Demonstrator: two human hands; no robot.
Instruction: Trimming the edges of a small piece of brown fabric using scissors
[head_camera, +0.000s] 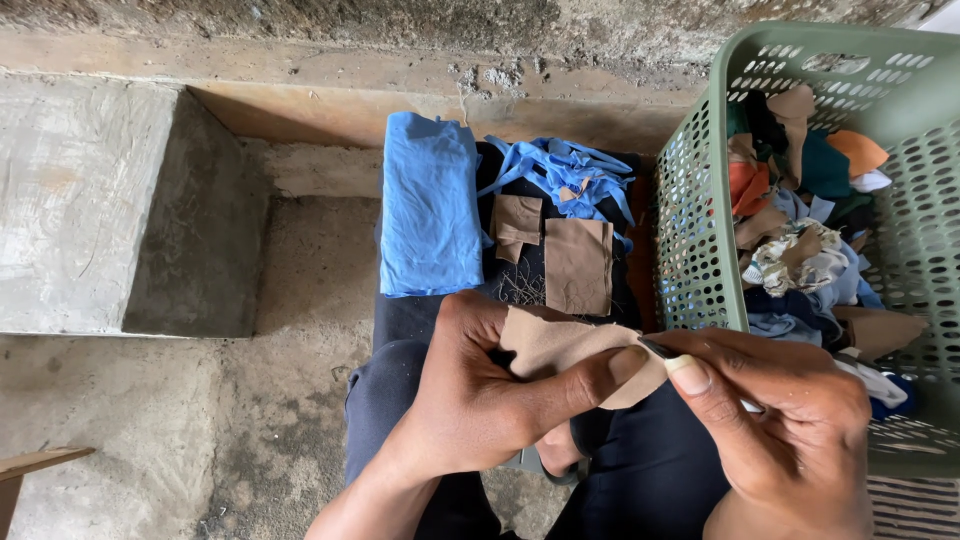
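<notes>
The left hand (470, 400) holds a tan cloth (560, 345) just in front of the green basket (700, 250), low and to its left. The left thumb lies flat on top of the cloth and the other fingers are tucked under it, so these fingers are closed on the cloth. The cloth's long way runs left to right, from the left palm toward the right hand (790, 420).

The right hand is beside the basket's front wall. Its fingers are pinched tight on a thin dark tool (660, 348). The tool's tip touches the right edge of the cloth, just past the left thumb tip. So the right hand is the one nearer that edge, and the cloth lies to the left of the tool.

Left of the basket, on dark cloth, lie a folded blue cloth (430, 205), a bunched blue piece (560, 165) and two brown patches (578, 265).

Most of the tool is hidden inside the right hand, so I cannot tell what kind it is. The lower part of the tan cloth is hidden behind the left fingers. The basket is cut off at the right side.
</notes>
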